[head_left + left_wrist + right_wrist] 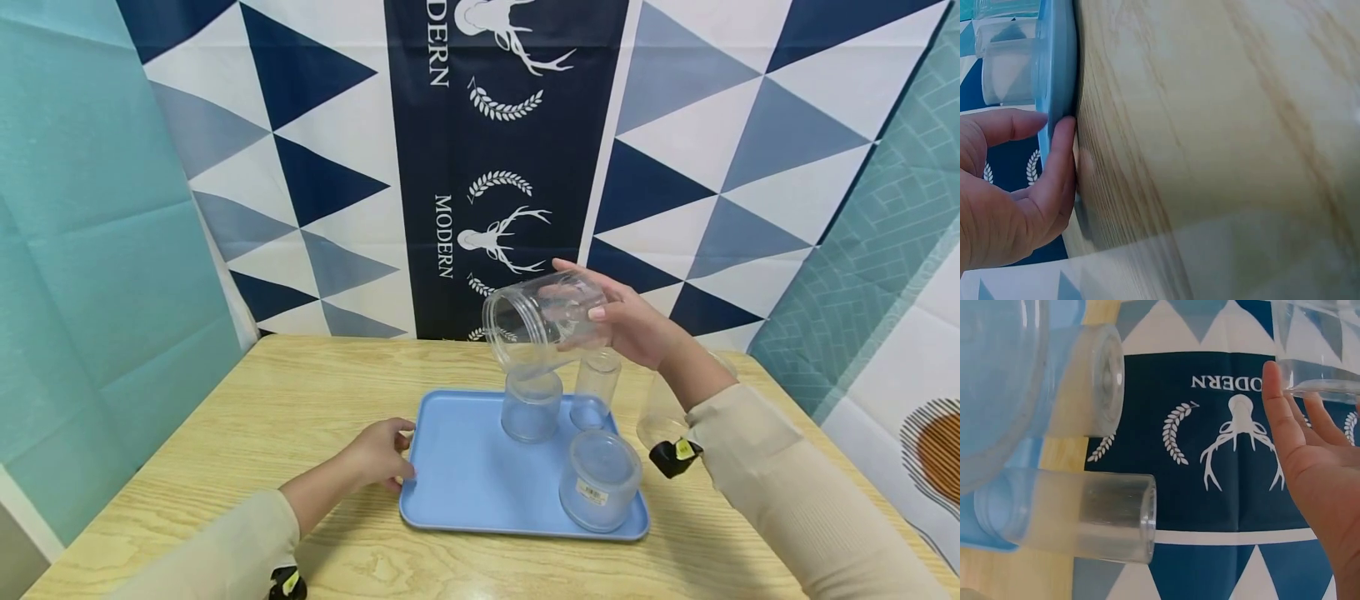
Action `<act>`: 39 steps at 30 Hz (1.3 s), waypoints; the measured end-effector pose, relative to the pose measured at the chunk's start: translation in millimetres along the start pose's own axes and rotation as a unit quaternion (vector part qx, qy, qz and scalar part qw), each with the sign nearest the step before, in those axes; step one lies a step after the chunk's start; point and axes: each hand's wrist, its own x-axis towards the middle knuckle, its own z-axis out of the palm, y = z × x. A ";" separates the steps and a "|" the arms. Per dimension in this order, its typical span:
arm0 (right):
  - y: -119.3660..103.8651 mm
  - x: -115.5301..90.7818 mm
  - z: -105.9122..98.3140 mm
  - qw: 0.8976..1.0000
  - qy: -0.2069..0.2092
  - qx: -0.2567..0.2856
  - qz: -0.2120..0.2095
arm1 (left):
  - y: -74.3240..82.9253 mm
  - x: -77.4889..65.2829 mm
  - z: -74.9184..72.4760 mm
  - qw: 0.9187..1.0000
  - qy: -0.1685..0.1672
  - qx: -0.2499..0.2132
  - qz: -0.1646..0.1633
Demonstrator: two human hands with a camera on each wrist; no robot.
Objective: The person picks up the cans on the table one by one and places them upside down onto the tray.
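Note:
My right hand point(641, 325) grips a large clear jar point(546, 310) by its base end, above the back of the blue tray point(472, 475). The jar lies nearly on its side in the air, its mouth toward the left and slightly down. Below that mouth, a short clear jar point(531, 415) stands on the tray. At the tray's left edge my left hand point(377, 454) pinches the rim, the thumb on one side and fingers on the other in the left wrist view. A wide lidded jar point(600, 487) with a barcode label occupies the front right corner.
A tall narrow jar point(596, 387) stands at the tray's back right. Another clear container point(660, 408) is on the wooden table point(300, 392) right of the tray, partly hidden by my right forearm. A patterned cloth point(345, 167) hangs behind the table.

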 end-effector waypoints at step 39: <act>-8.4 71.2 37.2 0.923 -0.068 -0.370 0.087 | -0.4 1.3 2.0 1.000 0.002 0.026 0.012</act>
